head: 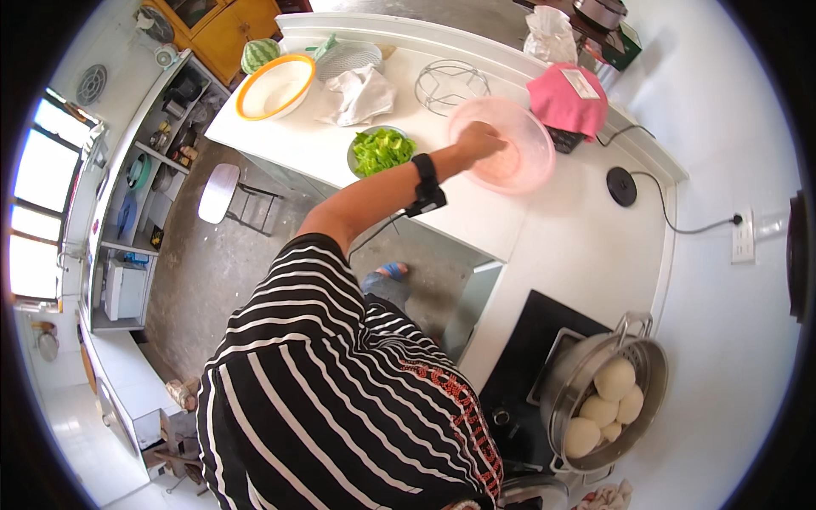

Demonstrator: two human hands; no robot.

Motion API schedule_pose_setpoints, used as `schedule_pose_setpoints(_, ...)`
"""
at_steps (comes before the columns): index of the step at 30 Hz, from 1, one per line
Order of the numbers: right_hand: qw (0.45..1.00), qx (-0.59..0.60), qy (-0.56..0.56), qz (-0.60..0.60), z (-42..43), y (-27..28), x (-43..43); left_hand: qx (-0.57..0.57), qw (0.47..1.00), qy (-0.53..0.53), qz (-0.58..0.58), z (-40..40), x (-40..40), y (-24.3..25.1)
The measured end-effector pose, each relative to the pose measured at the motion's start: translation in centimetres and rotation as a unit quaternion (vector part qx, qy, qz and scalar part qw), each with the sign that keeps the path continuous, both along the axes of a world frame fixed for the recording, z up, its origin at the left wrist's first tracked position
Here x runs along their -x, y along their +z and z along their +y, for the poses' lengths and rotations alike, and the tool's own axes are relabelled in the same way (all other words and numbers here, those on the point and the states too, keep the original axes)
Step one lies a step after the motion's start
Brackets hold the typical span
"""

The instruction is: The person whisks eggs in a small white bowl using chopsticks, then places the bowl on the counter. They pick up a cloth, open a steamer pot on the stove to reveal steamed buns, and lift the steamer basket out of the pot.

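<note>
My left hand (482, 141) reaches into a pink translucent plastic basin (539, 153) on the white counter. Its fingers point down and are bunched, and I cannot tell whether anything is between them. A black band with a small device and a cable is strapped around that wrist. My right hand is out of view. Beside my forearm stands a bowl of chopped green leaves (382, 152). Just behind the basin lies a round wire rack (449, 87). A pink cloth (569, 102) drapes over a dark appliance at the basin's right.
A metal steamer pot (561, 395) with several pale buns (599, 410) stands by the black cooktop (529, 357). A round black corded base (621, 186) sits near the wall. An orange-rimmed bowl (275, 89), white cloth (363, 95) and watermelon (260, 56) occupy the far left. A stool (220, 193) stands on the floor.
</note>
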State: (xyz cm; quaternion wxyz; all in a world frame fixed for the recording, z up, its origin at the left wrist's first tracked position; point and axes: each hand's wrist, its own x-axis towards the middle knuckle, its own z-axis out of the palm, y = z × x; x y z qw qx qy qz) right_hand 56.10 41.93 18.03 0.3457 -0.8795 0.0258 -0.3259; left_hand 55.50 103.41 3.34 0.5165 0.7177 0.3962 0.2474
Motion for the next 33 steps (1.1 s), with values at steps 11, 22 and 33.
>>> schedule_pose_setpoints(11, 0.884, -0.179, 0.425, 0.082, 27.2, 1.6, 5.6, 0.090, 0.977, 0.192, -0.007, 26.0, 14.8, -3.8)
schedule_pose_setpoints(22, 0.588, -0.432, 0.510, 0.456, 66.3, -6.8, 4.6, 0.034, 0.960, 0.267, 0.080, 49.9, 21.8, -6.7)
schedule_pose_setpoints(33, 0.269, -0.512, 0.417, 0.701, 96.1, -17.0, 17.3, 0.005, 0.938, 0.143, 0.317, 61.1, 24.5, -13.6)
